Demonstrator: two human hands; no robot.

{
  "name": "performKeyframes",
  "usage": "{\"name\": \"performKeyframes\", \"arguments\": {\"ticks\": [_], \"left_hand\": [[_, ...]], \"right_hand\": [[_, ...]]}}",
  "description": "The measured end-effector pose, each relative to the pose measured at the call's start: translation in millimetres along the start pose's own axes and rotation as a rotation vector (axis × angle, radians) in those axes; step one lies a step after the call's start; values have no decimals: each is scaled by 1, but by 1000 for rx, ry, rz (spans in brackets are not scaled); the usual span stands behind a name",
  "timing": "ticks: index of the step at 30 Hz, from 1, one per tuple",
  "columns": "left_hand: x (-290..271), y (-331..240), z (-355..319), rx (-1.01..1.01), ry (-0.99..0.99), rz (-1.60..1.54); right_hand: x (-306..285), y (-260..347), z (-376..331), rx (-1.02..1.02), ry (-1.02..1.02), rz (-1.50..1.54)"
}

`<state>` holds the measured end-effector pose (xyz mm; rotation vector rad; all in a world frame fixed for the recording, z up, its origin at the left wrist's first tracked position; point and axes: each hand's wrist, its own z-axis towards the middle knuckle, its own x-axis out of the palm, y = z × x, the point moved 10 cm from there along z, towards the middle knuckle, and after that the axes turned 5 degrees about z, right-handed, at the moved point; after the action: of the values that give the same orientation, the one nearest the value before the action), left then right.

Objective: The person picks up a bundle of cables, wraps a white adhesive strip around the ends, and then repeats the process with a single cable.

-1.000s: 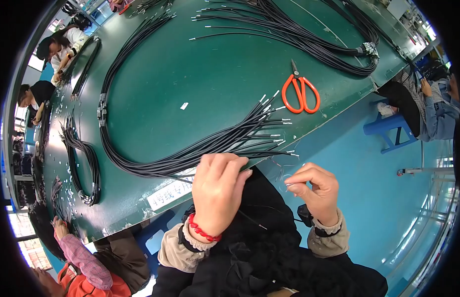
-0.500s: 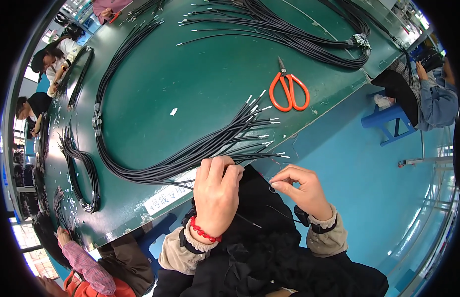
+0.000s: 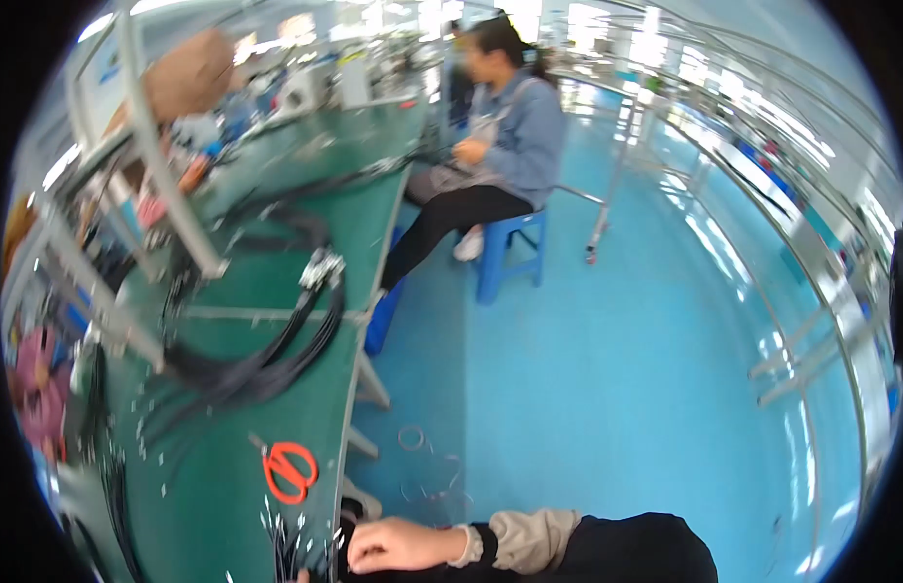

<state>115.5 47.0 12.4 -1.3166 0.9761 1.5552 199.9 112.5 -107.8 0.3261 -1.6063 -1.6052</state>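
My right hand point(image 3: 401, 546) is at the lower edge, beside the green table's point(image 3: 315, 520) near right edge, its fingers curled together. Whatever it may hold is hidden. Of my left hand point(image 3: 303, 576) only a blurred fingertip shows, at the bottom by the cables. A bundle of black cables point(image 3: 286, 556) with pale tips lies there on the table, mostly cut off by the frame. Just beyond it rests a pair of scissors point(image 3: 290, 473) with orange-red handles.
Farther along, a looped black cable bundle point(image 3: 320, 330) with a pale tie crosses the table. A person point(image 3: 520, 136) in a blue jacket sits on a blue stool point(image 3: 515, 255) at the table's right side. Loose thin strands point(image 3: 434, 494) lie on the blue floor point(image 3: 607, 389). A metal post point(image 3: 165, 146) stands at left.
My view has swung up and to the right, so the floor and the seated person fill more of it. My left hand has nearly left the picture; the right is now at the bottom edge.
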Motion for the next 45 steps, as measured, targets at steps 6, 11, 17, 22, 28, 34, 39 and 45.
{"name": "performKeyframes", "arguments": {"ticks": [6, 11, 17, 22, 28, 34, 39, 45], "left_hand": [[-42, -102, -28, 149, 29, -64], [-68, -200, -1, 138, -3, -243], [-92, -299, 44, 454, -241, -362], [-96, -308, 51, 463, -298, -196], [-82, -298, 55, 516, -134, -52], [-66, -311, 55, 708, 161, 96], [-49, -291, 89, 537, 93, 46], [-44, -260, 99, 228, 278, -285]], "right_hand": [[-63, 123, -93, 24, -50, -115], [-138, 205, -147, -77, -186, -222], [-222, 252, -156, -173, -312, -367], [-236, 258, -148, -213, -331, -403], [-226, 261, -145, -202, -275, -387], [-227, 265, -164, -180, -270, -365], [-232, 268, -184, -196, -259, -357], [-226, 250, -192, -190, -214, -322]]}}
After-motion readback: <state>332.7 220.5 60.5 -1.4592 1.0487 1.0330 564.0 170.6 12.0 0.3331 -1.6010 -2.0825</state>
